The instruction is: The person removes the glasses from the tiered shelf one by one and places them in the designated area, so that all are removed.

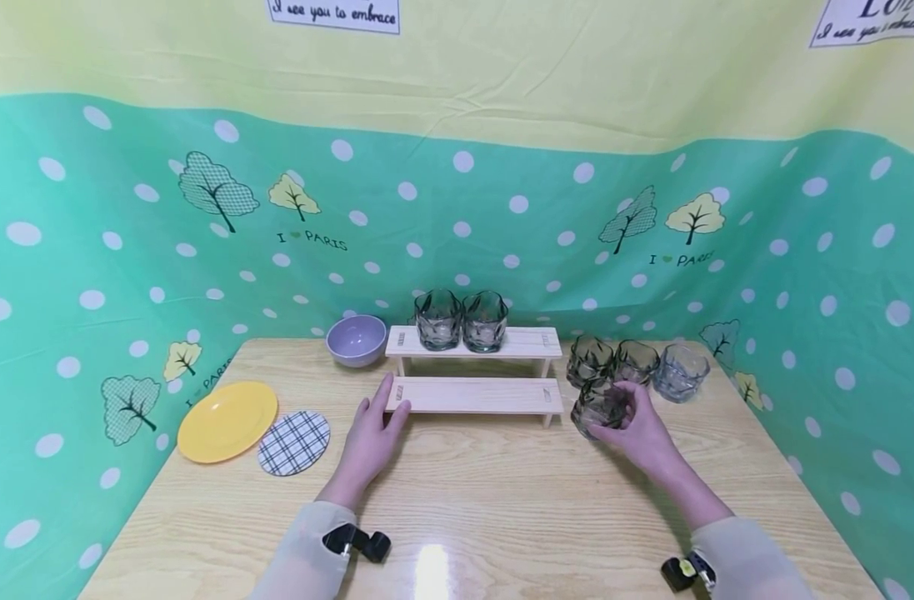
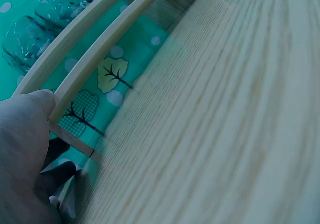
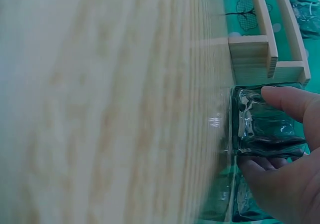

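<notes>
Far left of the wooden table (image 1: 486,492): yellow plate (image 1: 227,422), checked coaster (image 1: 294,442) just beside it. Purple bowl (image 1: 357,341) near the upper wooden shelf (image 1: 457,340). Left hand (image 1: 368,446) at the left end of the lower wooden shelf (image 1: 475,395), thumb touching it, thumb and fingers apart. Two grey glasses (image 1: 437,320) stand side by side on the upper shelf. Right of the lower shelf, the dark glass (image 1: 596,410) is in the right hand (image 1: 642,429), thumb and fingers clamped on its sides; cannot tell whether its base touches the table. Two more dark glasses (image 1: 636,362) stand behind it; clear bluish glass (image 1: 681,372) farthest right.
</notes>
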`<state>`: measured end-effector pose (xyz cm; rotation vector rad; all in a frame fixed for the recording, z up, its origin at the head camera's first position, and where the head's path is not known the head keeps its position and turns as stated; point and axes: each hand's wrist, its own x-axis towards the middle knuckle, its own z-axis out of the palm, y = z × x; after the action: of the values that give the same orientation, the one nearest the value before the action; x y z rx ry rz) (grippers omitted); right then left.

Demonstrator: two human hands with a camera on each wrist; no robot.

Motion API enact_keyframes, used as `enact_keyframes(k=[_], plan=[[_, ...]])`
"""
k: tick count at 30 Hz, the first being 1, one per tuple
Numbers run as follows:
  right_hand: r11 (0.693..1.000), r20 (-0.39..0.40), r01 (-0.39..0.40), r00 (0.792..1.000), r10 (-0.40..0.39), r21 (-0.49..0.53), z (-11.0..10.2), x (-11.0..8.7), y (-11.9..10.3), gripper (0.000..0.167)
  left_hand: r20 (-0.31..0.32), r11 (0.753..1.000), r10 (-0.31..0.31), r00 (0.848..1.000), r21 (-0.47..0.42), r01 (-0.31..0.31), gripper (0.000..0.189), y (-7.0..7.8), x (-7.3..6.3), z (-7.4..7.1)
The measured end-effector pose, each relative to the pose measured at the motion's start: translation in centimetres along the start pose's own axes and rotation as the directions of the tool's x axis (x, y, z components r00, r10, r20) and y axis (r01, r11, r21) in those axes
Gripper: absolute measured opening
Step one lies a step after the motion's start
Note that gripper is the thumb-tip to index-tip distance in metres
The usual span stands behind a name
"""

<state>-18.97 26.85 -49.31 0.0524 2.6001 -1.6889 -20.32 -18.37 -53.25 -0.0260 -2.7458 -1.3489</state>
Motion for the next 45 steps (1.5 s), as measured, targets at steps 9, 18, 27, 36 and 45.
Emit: enact_keyframes(k=[9,18,27,36,45], plan=[[1.0,-0.003,0.008,1.0,-0.008,-0.014,0.1,-0.1,0.3,0.097,0.003,1.0,-0.005,1.0,-0.007,0.005,0.076,0.1,-0.1,0.0],[0.998,-0.003,0.015,1.0,-0.016,-0.056,0.0,0.1,0.6,0.096,0.002,1.0,-0.002,1.0,-0.004,0.002,0.076,0.1,-0.1,0.0],[0.995,0.018,0.036,0.999,-0.034,-0.093,-0.6,-0.1,-0.3,0.114,0.001,1.0,-0.002,1.0,-0.002,0.002,0.077,-0.1,0.0,0.1],[0.987,0.005,0.075,0.997,-0.075,-0.142,-2.0,-0.4,-4.5,0.122,0.003,1.0,-0.004,1.0,-0.008,0.004,0.076,0.1,0.0,-0.1],[0.977,0.002,0.188,0.982,-0.189,-0.1,-0.2,0.3,-8.7,0.113,-0.001,1.0,0.001,1.0,-0.002,-0.001,0.077,-0.1,0.0,0.1]])
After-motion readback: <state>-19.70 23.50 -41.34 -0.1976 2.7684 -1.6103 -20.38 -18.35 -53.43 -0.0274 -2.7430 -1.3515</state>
